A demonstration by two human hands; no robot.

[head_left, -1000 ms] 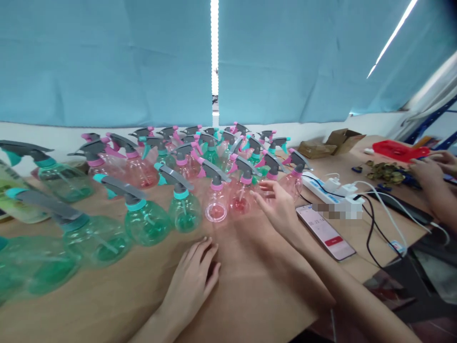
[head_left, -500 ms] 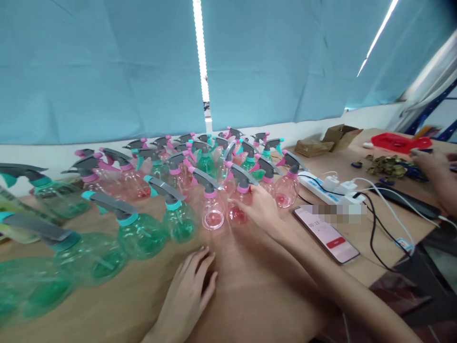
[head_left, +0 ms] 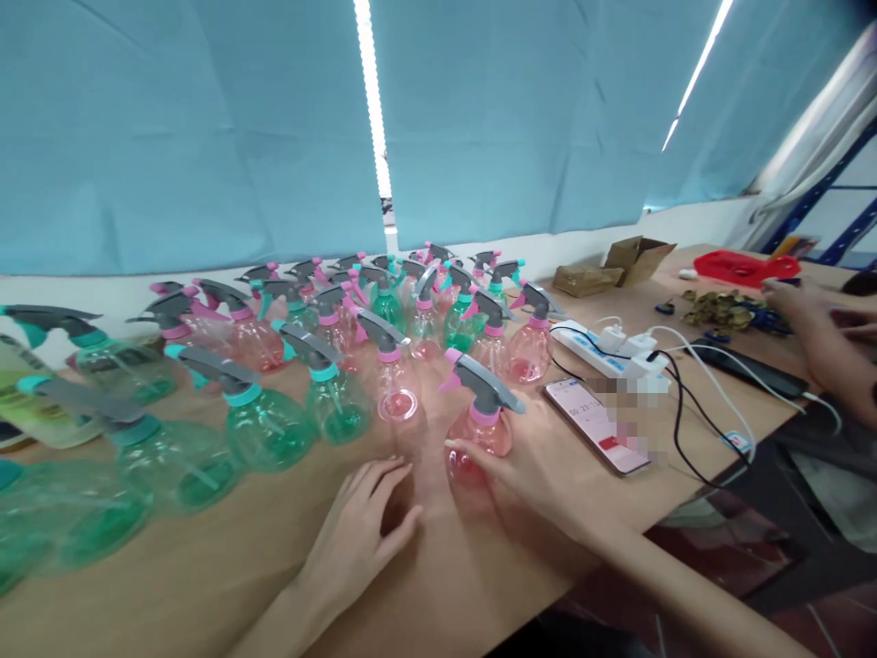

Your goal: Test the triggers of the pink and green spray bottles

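My right hand (head_left: pixel 524 471) is wrapped round the body of a pink spray bottle (head_left: pixel 472 439) with a grey and pink trigger head. The bottle is upright, in front of the other bottles; its far side is hidden by the hand. To its left, my left hand (head_left: pixel 366 512) rests near the table with fingers curved and apart, holding nothing. Another pink spray bottle (head_left: pixel 396 388) stands just beyond both hands. Left of it are a small green spray bottle (head_left: pixel 337 402) and a larger green spray bottle (head_left: pixel 267 425).
Several pink and green spray bottles crowd the table (head_left: pixel 438 585) towards the wall. On the right lie a phone (head_left: pixel 582 420), a white power strip (head_left: pixel 589 352) with cables, cardboard boxes (head_left: pixel 637 260) and a red tray (head_left: pixel 744 268). Another person's hand (head_left: pixel 815 320) is at far right.
My right hand has drawn the pink spray bottle out of the row and towards me. My left hand stays nearly in place. The view has shifted slightly.
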